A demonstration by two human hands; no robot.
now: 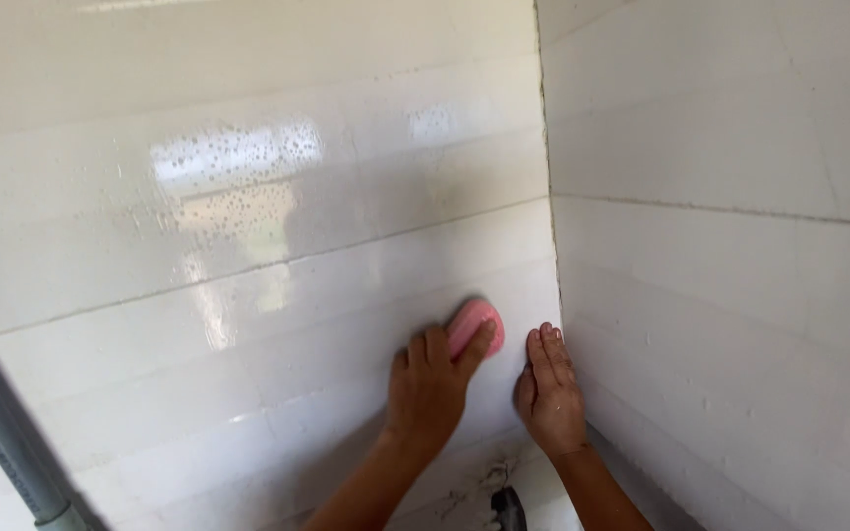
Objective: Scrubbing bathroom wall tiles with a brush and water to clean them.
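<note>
1. I am watching the fingers (425, 346) of the left hand (428, 388) pressing a pink sponge (474, 324) flat against the glossy white tiled wall (248, 256); they are curling over the sponge's lower edge, grasping it, with the thumb lying along its side.

2. I am seeing the right hand (550, 393) resting open just beside it, fingers (551, 356) straight and together, released and holding nothing, fingertips lying at the corner joint (549, 246) where the two walls meet.

3. The sponge is sitting low on the left-hand wall, near the corner, just under a horizontal grout line (346, 246).

4. Above and to the left, water droplets (238, 167) are beading on the tiles where window light is reflecting, so I am judging that part already wetted or wiped; the lower rows are looking wet too.

5. The adjoining wall (740, 295) on the right is looking duller and drier, with specks showing; by my reading it is yet to be wiped, as is the dirty strip (474, 492) at the base below the wrists.

6. A grey pipe (2, 433) is slanting across the lower left edge, and a small dark object (509, 509), too cropped to identify, is peeking in at the bottom.
</note>
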